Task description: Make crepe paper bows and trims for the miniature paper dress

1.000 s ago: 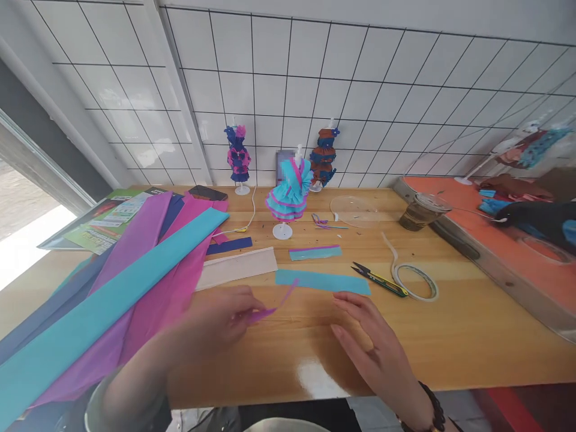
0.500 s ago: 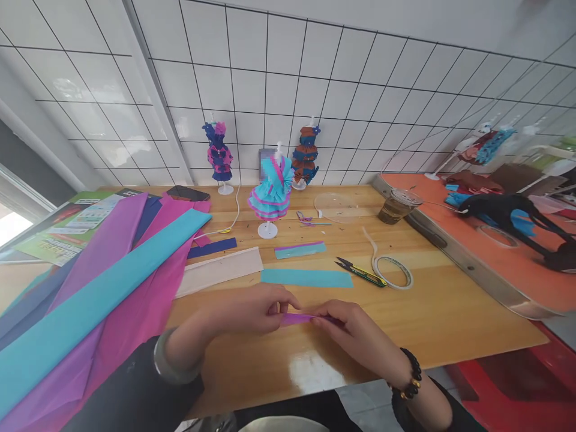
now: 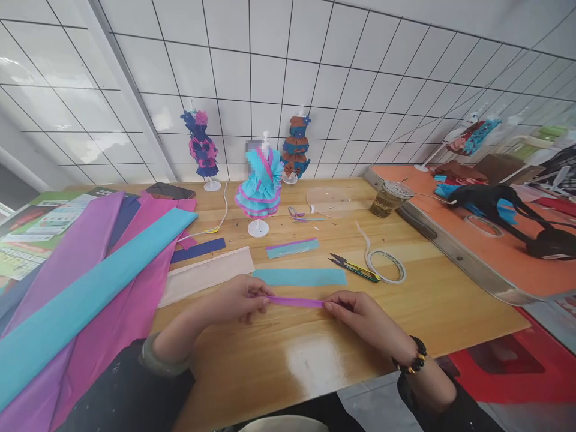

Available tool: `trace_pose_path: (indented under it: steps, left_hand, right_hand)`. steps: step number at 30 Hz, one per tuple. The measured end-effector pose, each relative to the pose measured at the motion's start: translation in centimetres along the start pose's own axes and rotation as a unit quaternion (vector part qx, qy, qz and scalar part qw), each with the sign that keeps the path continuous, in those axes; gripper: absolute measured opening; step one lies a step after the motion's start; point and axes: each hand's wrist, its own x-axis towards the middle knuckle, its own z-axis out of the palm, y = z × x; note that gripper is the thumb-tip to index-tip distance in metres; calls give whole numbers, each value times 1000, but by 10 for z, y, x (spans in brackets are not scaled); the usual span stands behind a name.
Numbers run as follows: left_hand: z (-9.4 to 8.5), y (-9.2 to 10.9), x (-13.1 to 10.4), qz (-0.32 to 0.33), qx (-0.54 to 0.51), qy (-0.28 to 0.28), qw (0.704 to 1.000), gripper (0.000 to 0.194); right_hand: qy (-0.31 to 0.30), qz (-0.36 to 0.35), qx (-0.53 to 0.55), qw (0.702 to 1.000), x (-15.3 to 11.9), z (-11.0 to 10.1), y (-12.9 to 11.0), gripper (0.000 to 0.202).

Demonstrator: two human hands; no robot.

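A narrow purple paper strip (image 3: 297,302) is stretched level between my two hands, just above the wooden table. My left hand (image 3: 240,299) pinches its left end, fingers closed. At the other end, my right hand (image 3: 355,309) grips the strip between thumb and fingers. Right behind the strip lies a flat turquoise strip (image 3: 300,276). Farther back is a shorter turquoise strip with a purple edge (image 3: 292,248). Yellow-and-black thread snips (image 3: 355,268) rest beside a roll of white tape (image 3: 387,267), whose loose end curls away.
Purple, pink and turquoise paper sheets (image 3: 90,300) cover the table's left side. A small turquoise ruffled dress on a stand (image 3: 260,186) stands at the back, two other dressed stands behind it. A lidded cup (image 3: 390,199) is at back right, near the orange surface (image 3: 486,258).
My hands have moved apart, and more of the purple strip shows, now drawn straight between them. The whole view has shifted slightly.
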Motion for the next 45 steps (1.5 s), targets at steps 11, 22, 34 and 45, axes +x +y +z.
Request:
trace_pose_path:
  steps: [11, 22, 34, 45]
  left_hand:
    - [-5, -3, -2, -56, -11, 11, 998, 31]
    - [-8, -9, 0, -80, -90, -15, 993, 25]
    - [-13, 1, -7, -111, -156, -37, 981, 42]
    - [-11, -2, -6, -121, -100, -45, 987, 30]
  right_hand:
    - [2, 41, 13, 999, 3, -10, 18, 34]
    - [2, 83, 47, 995, 7, -15, 19, 41]
    - [-5, 105, 80, 991, 6, -15, 25, 39]
    - [-5, 125, 53, 991, 0, -18, 20, 41]
